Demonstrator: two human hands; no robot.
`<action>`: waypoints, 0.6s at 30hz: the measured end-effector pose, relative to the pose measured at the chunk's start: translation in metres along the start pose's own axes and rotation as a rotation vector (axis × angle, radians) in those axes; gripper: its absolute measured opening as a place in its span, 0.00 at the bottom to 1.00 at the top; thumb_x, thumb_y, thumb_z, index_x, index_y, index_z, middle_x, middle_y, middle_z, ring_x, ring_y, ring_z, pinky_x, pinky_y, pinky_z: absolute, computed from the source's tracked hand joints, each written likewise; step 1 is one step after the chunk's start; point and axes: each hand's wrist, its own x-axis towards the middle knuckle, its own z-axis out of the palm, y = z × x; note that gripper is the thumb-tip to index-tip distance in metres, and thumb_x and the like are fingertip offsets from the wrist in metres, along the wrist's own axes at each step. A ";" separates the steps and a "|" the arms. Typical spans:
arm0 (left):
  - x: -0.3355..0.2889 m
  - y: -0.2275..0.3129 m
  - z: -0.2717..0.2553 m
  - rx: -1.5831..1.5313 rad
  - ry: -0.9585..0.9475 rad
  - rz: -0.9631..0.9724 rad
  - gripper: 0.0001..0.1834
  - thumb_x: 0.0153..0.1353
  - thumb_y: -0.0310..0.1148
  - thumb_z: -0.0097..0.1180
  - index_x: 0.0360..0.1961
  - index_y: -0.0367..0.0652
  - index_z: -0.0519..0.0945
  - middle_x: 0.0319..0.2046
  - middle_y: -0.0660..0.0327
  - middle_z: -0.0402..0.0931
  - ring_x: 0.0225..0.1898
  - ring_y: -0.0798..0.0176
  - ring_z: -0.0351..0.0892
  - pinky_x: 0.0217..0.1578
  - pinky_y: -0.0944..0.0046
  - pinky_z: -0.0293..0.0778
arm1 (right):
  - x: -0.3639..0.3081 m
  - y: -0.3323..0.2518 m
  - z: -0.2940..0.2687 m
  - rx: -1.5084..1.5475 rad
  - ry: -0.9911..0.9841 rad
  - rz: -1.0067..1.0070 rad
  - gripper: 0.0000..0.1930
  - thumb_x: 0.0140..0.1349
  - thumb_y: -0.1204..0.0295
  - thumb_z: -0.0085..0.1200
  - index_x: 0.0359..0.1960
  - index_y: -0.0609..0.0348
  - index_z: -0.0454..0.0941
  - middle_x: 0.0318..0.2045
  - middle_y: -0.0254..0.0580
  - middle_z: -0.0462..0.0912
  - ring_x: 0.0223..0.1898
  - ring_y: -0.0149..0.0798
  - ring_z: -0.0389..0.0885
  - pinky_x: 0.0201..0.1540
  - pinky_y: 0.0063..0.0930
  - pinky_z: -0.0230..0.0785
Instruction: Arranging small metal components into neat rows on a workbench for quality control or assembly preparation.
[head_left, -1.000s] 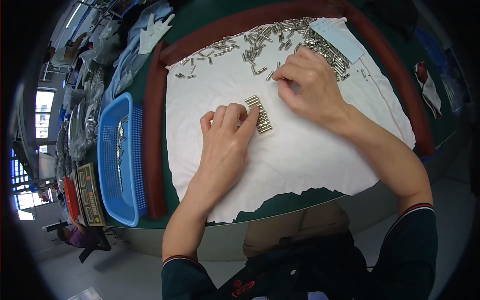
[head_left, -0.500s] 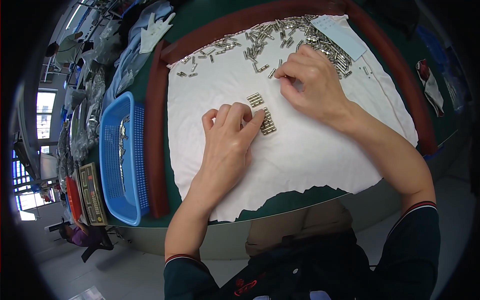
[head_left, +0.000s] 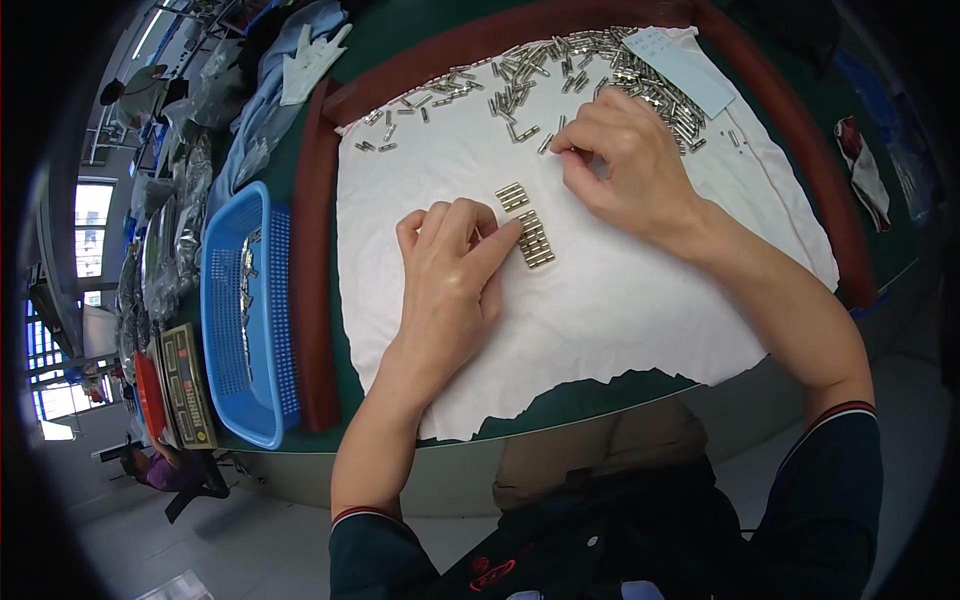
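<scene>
Short, shiny metal cylindrical pins lie on a white cloth. Two small blocks of pins laid side by side sit mid-cloth: a smaller block and a longer block just nearer to me. My left hand rests beside the longer block, its thumb tip at the block's left edge, the other fingers loosely bent and apart from the thumb. Farther right, my right hand has thumb and forefinger pinched at the end of a single metal pin. A loose pile of pins lies behind that hand.
A dark red padded border frames the cloth on three sides. A pale blue paper slip lies over the pile. On the left stand a blue plastic basket with metal pieces inside and a box. A white glove lies beyond.
My left hand has shifted slightly to the left, its thumb still by the longer block. The right hand stays nearly in place, pinching at the pin.
</scene>
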 end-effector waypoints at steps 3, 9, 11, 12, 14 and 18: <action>0.000 0.002 -0.002 -0.027 -0.008 0.061 0.19 0.40 0.14 0.58 0.36 0.44 0.84 0.30 0.63 0.71 0.34 0.61 0.71 0.45 0.59 0.59 | 0.000 0.000 -0.001 -0.002 -0.006 0.002 0.02 0.46 0.76 0.56 0.22 0.58 0.81 0.21 0.35 0.78 0.32 0.40 0.75 0.38 0.35 0.65; 0.000 0.004 -0.009 0.029 -0.097 0.184 0.18 0.39 0.19 0.59 0.36 0.43 0.82 0.31 0.64 0.68 0.36 0.63 0.69 0.46 0.56 0.58 | 0.000 0.000 0.000 0.001 -0.009 0.006 0.02 0.46 0.76 0.56 0.22 0.58 0.81 0.21 0.36 0.79 0.32 0.40 0.75 0.37 0.36 0.65; 0.000 0.003 -0.008 0.032 -0.111 0.219 0.18 0.39 0.19 0.59 0.36 0.42 0.81 0.31 0.64 0.67 0.36 0.63 0.69 0.46 0.56 0.59 | 0.000 0.001 0.000 0.000 -0.015 0.011 0.02 0.46 0.76 0.56 0.22 0.58 0.81 0.21 0.36 0.79 0.32 0.40 0.75 0.37 0.37 0.65; 0.000 0.003 -0.008 0.029 -0.112 0.220 0.18 0.39 0.19 0.59 0.36 0.42 0.81 0.31 0.64 0.67 0.36 0.63 0.69 0.46 0.56 0.59 | -0.001 0.002 0.000 0.001 -0.017 0.015 0.02 0.46 0.76 0.56 0.22 0.58 0.81 0.21 0.36 0.79 0.32 0.41 0.75 0.37 0.37 0.65; 0.000 0.005 -0.012 0.027 -0.155 0.227 0.19 0.38 0.20 0.60 0.36 0.42 0.81 0.31 0.64 0.67 0.36 0.63 0.69 0.46 0.55 0.59 | 0.000 0.002 0.000 0.007 -0.017 0.017 0.02 0.46 0.76 0.56 0.22 0.58 0.81 0.21 0.36 0.79 0.32 0.41 0.75 0.37 0.37 0.65; 0.000 0.006 -0.013 0.012 -0.176 0.229 0.19 0.37 0.21 0.60 0.36 0.42 0.81 0.31 0.64 0.67 0.36 0.63 0.69 0.46 0.55 0.59 | 0.000 0.002 -0.001 0.001 0.001 -0.027 0.04 0.46 0.80 0.56 0.25 0.60 0.81 0.20 0.37 0.78 0.29 0.40 0.74 0.35 0.34 0.66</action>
